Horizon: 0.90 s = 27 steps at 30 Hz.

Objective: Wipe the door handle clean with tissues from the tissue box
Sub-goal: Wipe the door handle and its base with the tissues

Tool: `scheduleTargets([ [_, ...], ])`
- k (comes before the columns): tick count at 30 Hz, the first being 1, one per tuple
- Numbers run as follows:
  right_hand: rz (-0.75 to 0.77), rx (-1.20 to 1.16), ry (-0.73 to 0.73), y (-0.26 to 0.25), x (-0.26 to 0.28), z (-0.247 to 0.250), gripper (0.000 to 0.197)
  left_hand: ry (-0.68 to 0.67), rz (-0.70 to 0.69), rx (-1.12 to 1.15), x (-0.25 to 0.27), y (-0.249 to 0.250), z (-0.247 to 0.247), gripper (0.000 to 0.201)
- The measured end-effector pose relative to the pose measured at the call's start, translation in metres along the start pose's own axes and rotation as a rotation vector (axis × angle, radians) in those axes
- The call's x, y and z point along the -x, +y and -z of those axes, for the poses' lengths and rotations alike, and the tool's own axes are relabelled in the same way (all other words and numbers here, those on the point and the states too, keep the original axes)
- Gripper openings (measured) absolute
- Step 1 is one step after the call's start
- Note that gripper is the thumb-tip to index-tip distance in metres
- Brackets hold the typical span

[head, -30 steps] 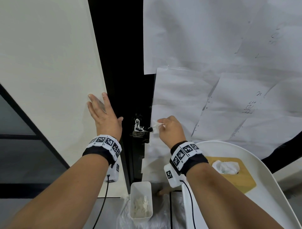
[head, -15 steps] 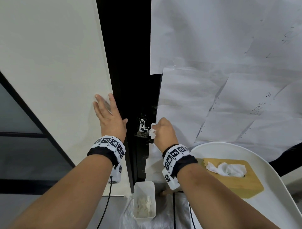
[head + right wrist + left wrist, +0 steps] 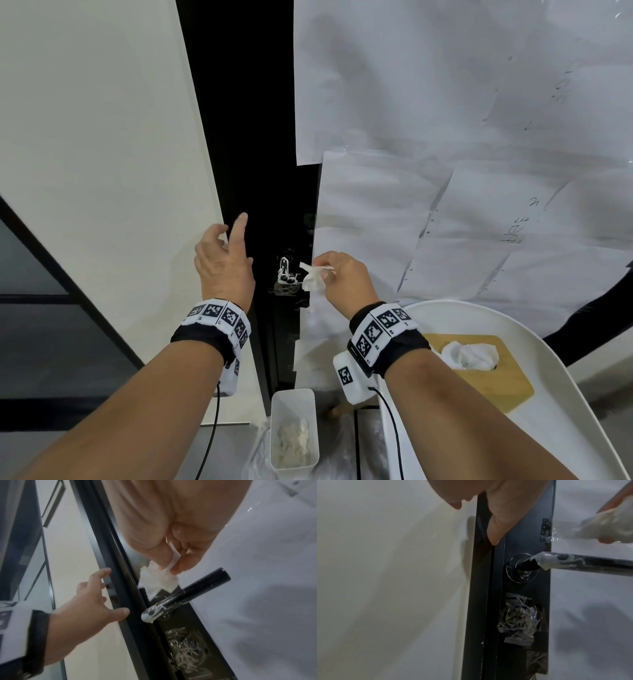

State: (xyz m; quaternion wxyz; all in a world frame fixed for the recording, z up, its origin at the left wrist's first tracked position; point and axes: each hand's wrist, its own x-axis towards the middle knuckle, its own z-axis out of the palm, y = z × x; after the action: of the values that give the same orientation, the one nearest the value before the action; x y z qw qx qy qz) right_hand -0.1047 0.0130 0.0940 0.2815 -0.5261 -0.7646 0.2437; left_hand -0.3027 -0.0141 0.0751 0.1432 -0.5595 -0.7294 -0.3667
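The black lever door handle juts out of the dark door edge, with white smear on its inner end near the round base. My right hand pinches a crumpled white tissue just above and beside the handle; the tissue hangs a little off the bar. My left hand is at the black door frame left of the handle, fingers loosely spread, holding nothing. The wooden-topped tissue box sits at lower right with a tissue sticking out.
The tissue box rests on a white rounded table. A white bin with used tissues stands on the floor below the handle. Paper sheets cover the door to the right. A white wall panel is on the left.
My left hand has slid right from the white panel to the black frame, fingers bending a little. My right hand has lifted the tissue slightly off the handle.
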Motion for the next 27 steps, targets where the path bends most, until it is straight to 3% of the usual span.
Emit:
scheduleTargets([
  [7,-0.021,-0.087,0.007,-0.006,-0.005,0.003,0.026,-0.130,-0.011,0.056,-0.008,0.002,0.008,0.056],
  [12,-0.049,-0.248,0.056,-0.017,-0.007,0.000,0.022,-0.157,0.002,0.271,-0.008,0.002,0.013,0.020],
  [19,-0.015,-0.282,0.056,-0.030,-0.007,-0.013,0.012,-0.348,-0.008,0.350,0.000,-0.005,0.019,0.040],
  [22,-0.002,-0.276,0.052,-0.033,-0.007,-0.015,0.011,-0.390,0.001,0.317,0.001,-0.005,0.019,0.017],
  [27,-0.076,-0.220,0.176,-0.023,-0.011,-0.007,0.012,-0.447,0.033,0.343,0.003,-0.005,0.019,0.018],
])
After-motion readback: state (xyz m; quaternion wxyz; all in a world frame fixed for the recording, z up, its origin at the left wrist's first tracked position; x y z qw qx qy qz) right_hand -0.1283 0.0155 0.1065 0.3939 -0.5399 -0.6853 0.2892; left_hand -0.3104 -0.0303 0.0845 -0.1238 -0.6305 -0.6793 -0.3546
